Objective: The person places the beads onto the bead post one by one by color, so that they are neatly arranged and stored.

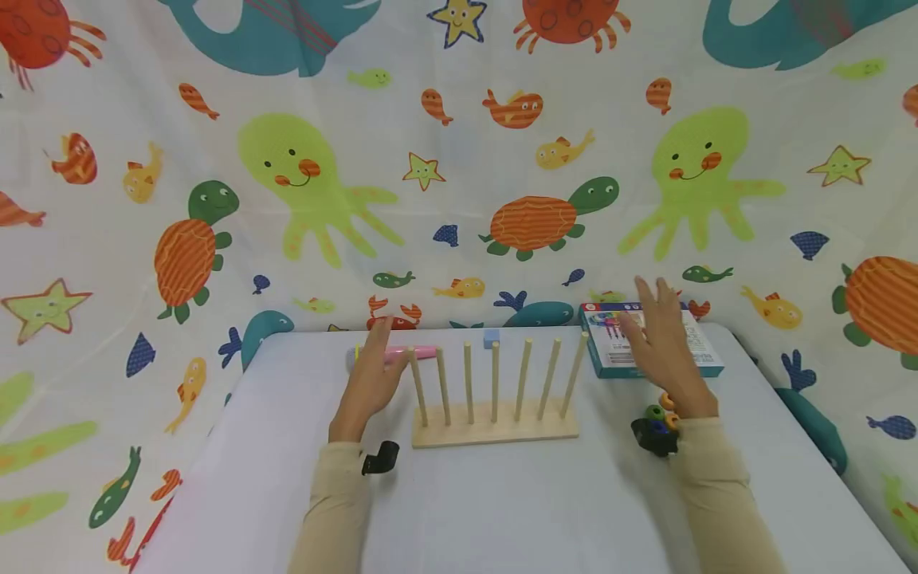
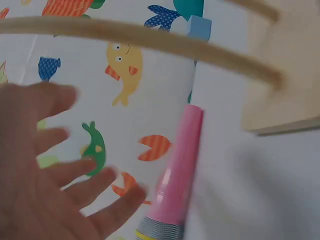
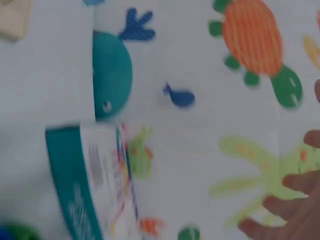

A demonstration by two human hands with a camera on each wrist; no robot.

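Pale wooden rack (image 1: 495, 432) seen centred on table (image 1: 502, 510), seven slim pegs (image 1: 495, 383) set upright; left hand (image 1: 369, 383) raised near left end, right hand (image 1: 661, 344) near far-right box (image 1: 606, 339), both apart, fingers spread.

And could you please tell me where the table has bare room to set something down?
Bare table lies on the near side of the wooden peg rack, between the left sleeve and right sleeve, and also left of the left sleeve. It is crowded near the pink tube and left hand, and at right around the box, colored beads and right hand.
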